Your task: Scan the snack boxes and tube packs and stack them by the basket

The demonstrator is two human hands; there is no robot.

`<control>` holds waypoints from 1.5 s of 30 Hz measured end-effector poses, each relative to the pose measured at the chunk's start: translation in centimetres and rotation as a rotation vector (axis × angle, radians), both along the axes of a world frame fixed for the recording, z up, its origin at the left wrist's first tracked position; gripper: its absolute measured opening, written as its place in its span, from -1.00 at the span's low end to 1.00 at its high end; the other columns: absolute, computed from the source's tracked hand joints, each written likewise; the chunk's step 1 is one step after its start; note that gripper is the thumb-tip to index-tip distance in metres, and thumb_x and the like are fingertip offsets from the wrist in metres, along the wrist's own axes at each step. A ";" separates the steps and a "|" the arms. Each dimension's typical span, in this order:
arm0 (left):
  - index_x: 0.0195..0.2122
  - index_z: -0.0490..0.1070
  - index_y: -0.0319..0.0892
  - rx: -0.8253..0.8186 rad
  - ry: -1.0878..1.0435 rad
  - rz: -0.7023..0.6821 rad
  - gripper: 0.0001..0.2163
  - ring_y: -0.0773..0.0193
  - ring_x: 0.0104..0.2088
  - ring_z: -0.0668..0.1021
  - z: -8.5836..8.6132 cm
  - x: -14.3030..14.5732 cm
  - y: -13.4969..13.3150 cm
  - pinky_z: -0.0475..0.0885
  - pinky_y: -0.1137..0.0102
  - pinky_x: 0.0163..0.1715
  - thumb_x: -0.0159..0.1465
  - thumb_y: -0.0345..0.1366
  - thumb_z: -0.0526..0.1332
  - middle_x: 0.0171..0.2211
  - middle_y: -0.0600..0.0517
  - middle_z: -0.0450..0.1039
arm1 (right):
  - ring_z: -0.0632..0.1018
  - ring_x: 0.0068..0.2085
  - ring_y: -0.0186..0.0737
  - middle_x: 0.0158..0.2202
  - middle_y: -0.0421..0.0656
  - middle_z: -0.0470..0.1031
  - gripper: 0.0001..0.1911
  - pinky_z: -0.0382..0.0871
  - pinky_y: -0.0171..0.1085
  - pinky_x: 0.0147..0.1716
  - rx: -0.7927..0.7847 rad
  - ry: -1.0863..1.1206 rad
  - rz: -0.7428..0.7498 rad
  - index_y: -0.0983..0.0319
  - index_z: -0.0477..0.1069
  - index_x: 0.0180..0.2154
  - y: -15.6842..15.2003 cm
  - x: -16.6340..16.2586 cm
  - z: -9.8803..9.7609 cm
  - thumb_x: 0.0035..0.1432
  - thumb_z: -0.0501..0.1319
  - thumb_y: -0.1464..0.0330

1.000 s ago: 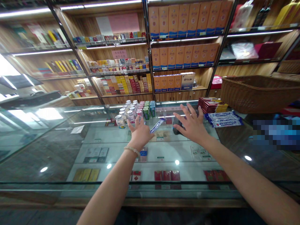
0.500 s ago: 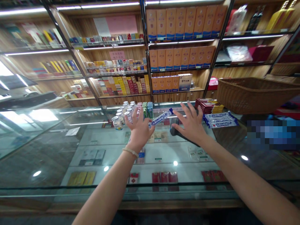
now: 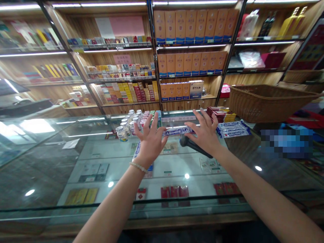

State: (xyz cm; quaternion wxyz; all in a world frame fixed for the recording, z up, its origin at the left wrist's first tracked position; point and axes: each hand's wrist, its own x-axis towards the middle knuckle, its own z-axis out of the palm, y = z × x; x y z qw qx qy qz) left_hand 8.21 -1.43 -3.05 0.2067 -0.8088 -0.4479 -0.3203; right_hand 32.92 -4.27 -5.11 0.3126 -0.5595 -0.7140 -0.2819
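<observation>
A long, slim blue-and-white wrapped stick packet (image 3: 177, 131) stretches nearly level between my hands, above the glass counter. My left hand (image 3: 152, 140) pinches its left end between thumb and index finger, the other fingers spread upward. At its right end, the thumb and index finger of my right hand (image 3: 206, 133) close on it, the other fingers raised. Part of another blue-and-white packet (image 3: 137, 149) shows beside my left wrist, mostly hidden. Below my right hand lies a black handheld device (image 3: 194, 145) with a rounded head. More such packets (image 3: 233, 129) lie right of that hand.
Small capped bottles (image 3: 122, 134) and several cans (image 3: 158, 116) stand behind my left hand. Red and yellow packs (image 3: 221, 114) are stacked near a wicker basket (image 3: 270, 103). The glass display counter (image 3: 101, 177) holds boxes beneath its top. Stocked shelves line the wall.
The stick packet has swung from a slant to nearly level. My right hand has closed on its right end. The view has shifted slightly to the right.
</observation>
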 end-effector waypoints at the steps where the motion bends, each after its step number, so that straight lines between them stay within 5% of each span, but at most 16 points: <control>1: -0.12 0.59 -0.01 0.002 0.001 0.000 -0.85 -0.26 0.51 0.15 -0.1 0.0 0.0 -0.35 -0.42 0.42 0.31 -0.18 0.36 0.53 -0.07 0.06 | 0.10 0.50 0.20 0.49 -0.04 0.20 -0.64 -0.23 0.32 0.41 0.002 -0.001 0.002 0.03 0.56 0.09 0.0 0.0 0.0 0.41 0.17 0.06; 13: -0.11 0.59 0.00 0.033 0.027 -0.032 -0.87 -0.21 0.50 0.17 0.0 0.2 -0.1 -0.36 -0.38 0.43 0.33 -0.20 0.35 0.53 -0.07 0.07 | 0.17 0.47 0.15 0.46 -0.02 0.26 -0.61 -0.24 0.26 0.42 0.071 -0.038 0.009 0.03 0.50 0.18 -0.1 -0.2 0.0 0.40 0.21 0.11; 20: -0.11 0.59 -0.01 0.024 0.063 -0.063 -0.87 -0.20 0.49 0.20 -0.1 0.2 -0.3 -0.37 -0.40 0.42 0.36 -0.19 0.32 0.53 -0.09 0.05 | 0.25 0.44 0.09 0.39 -0.09 0.39 -0.82 -0.18 0.24 0.41 0.140 -0.079 0.029 0.03 0.58 -0.10 -0.3 -0.7 0.0 0.42 0.20 0.19; 28: -0.16 0.62 0.02 0.016 0.050 -0.096 -0.89 -0.17 0.47 0.25 -0.2 0.5 -0.2 -0.36 -0.40 0.42 0.39 -0.19 0.28 0.52 -0.02 0.09 | 0.31 0.40 0.08 0.35 -0.14 0.45 -0.77 -0.14 0.23 0.39 0.171 -0.070 0.005 0.03 0.60 -0.22 -0.3 -0.8 0.1 0.43 0.17 0.21; 38: -0.08 0.62 0.05 0.003 0.013 -0.064 -0.78 -0.12 0.48 0.23 -0.1 0.3 -0.2 -0.30 -0.34 0.44 0.47 -0.15 0.16 0.52 -0.03 0.12 | 0.16 0.46 0.14 0.43 -0.13 0.33 -0.75 -0.20 0.28 0.39 0.010 0.091 0.028 0.05 0.63 -0.21 -0.4 -1.0 0.4 0.40 0.17 0.21; 45: 0.07 0.55 0.09 -0.010 -0.048 -0.012 -0.69 -0.17 0.50 0.17 0.0 0.1 0.0 -0.32 -0.29 0.46 0.34 -0.02 0.34 0.54 -0.07 0.08 | 0.14 0.47 0.21 0.44 -0.11 0.29 -0.73 -0.13 0.39 0.37 -0.076 0.273 0.095 0.08 0.63 -0.27 -0.3 -0.8 0.4 0.38 0.18 0.19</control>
